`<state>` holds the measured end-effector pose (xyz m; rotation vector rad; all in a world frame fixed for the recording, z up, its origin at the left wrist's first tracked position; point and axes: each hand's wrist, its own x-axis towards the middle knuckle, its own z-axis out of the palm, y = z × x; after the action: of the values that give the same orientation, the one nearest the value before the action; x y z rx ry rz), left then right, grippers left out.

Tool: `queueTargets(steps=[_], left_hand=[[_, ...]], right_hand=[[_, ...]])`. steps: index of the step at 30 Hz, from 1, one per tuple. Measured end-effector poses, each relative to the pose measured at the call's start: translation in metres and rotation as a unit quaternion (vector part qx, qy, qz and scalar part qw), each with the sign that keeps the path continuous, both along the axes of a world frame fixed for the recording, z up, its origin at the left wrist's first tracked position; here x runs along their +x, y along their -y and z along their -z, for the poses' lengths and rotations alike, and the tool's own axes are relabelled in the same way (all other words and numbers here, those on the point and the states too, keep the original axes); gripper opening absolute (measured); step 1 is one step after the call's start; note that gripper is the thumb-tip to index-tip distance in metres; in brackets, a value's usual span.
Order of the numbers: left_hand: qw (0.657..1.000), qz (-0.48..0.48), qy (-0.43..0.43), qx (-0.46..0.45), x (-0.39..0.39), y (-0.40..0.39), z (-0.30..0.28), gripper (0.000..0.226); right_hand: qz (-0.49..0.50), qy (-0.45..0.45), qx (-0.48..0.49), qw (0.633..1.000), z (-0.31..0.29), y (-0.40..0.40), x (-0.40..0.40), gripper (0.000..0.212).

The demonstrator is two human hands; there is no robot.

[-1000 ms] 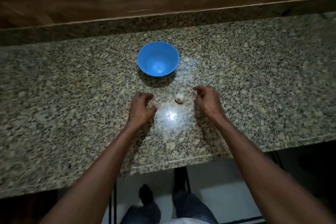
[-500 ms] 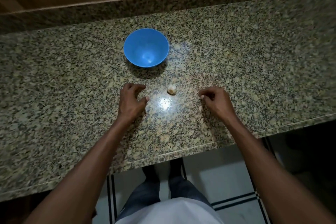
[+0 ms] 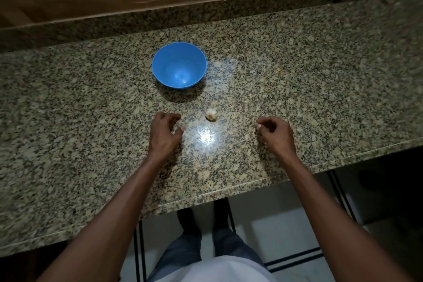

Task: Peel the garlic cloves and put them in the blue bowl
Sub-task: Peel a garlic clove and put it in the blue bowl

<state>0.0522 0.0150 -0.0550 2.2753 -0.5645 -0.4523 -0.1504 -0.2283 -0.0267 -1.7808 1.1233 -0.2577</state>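
Your left hand loosely curled, holding nothing | your right hand curled, contents unclear | garlic between them, untouched | bowl beyond left hand

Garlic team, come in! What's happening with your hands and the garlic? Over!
Left hand and right hand loosely curled on the counter, no grip on anything. Garlic lies between them, untouched. Blue bowl empty. Nothing in the way.
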Motion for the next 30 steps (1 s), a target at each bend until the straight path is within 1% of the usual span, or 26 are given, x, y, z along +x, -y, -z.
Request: queueTargets(steps=[4,6,9,11,12,13,16,17,20,22,24,27,30], left_hand=[[1.0,-0.004,-0.007,0.011,-0.001,0.001,-0.003,0.037],[1.0,-0.008,-0.004,0.015,-0.001,0.001,-0.004,0.037],[1.0,-0.007,-0.004,0.013,-0.004,0.003,-0.007,0.037],[1.0,-0.006,-0.004,0.019,-0.005,0.005,-0.009,0.038],[1.0,-0.006,-0.003,0.02,-0.006,0.005,-0.01,0.039],[1.0,-0.008,-0.001,0.02,-0.006,0.005,-0.011,0.039],[1.0,-0.009,0.004,0.019,-0.007,0.006,-0.014,0.037],[1.0,-0.009,0.006,0.019,-0.007,0.006,-0.015,0.037],[1.0,-0.006,0.01,0.02,-0.005,0.005,-0.015,0.035],[1.0,-0.004,0.011,0.014,-0.004,0.004,-0.015,0.035],[1.0,-0.003,0.004,0.008,-0.005,0.004,-0.016,0.035],[1.0,-0.005,0.007,0.007,-0.005,0.003,-0.016,0.035],[1.0,-0.013,0.004,0.011,-0.005,0.004,-0.015,0.036]], right_hand=[[-0.04,0.003,0.024,0.999,0.001,-0.01,0.011,0.017],[-0.072,0.003,0.016,0.997,0.0,-0.017,0.023,0.021],[-0.14,0.021,-0.015,0.99,0.0,-0.03,0.051,0.042],[-0.19,0.017,-0.07,0.979,0.0,-0.037,0.074,0.056],[-0.21,0.011,-0.091,0.973,0.001,-0.04,0.084,0.057],[-0.226,0.005,-0.104,0.969,0.001,-0.044,0.092,0.055],[-0.252,0.011,-0.139,0.958,0.006,-0.053,0.106,0.036],[-0.255,0.014,-0.143,0.956,0.006,-0.056,0.109,0.034],[-0.279,0.02,-0.136,0.95,0.004,-0.064,0.115,0.034],[-0.291,0.022,-0.119,0.949,0.001,-0.063,0.113,0.043],[-0.27,0.027,-0.101,0.957,-0.001,-0.054,0.106,0.05],[-0.237,0.012,-0.108,0.965,0.002,-0.035,0.09,0.042],[-0.273,-0.022,-0.157,0.949,0.01,-0.029,0.087,0.031]])
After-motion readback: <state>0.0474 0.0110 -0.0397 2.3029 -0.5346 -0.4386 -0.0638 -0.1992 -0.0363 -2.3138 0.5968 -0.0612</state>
